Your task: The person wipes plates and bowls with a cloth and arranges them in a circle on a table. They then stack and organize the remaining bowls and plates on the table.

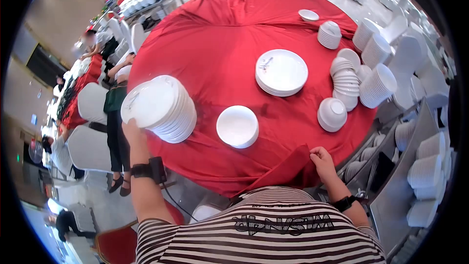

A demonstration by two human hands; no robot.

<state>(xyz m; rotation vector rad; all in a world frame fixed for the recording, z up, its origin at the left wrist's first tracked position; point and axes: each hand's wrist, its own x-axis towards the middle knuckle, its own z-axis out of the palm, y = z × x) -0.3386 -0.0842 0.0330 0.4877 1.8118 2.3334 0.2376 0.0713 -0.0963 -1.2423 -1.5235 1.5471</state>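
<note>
One round, white, ceramic-looking plate [140,103] juts leftward over a tall stack of similar white plates [181,123] at the left of a round tabletop [210,44], where a person's left hand [131,129] meets its rim; fingers beneath are hidden, so whether that grip grasps or merely steadies cannot be told. The right hand [320,162] pinches the near edge of a red fabric tablecloth [288,168], raised in a fold. Between the hands but farther in sit a stack of small, round white dishes [237,126] and, beyond it, a low pile of broad white plates [282,71]; slumped white bowls [345,84] lie nested toward the right. A sharp tug on the cloth could shift everything on it, toppling the tall stack; the jutting plate could slip if poorly supported, and the slumped bowls might roll apart.
</note>
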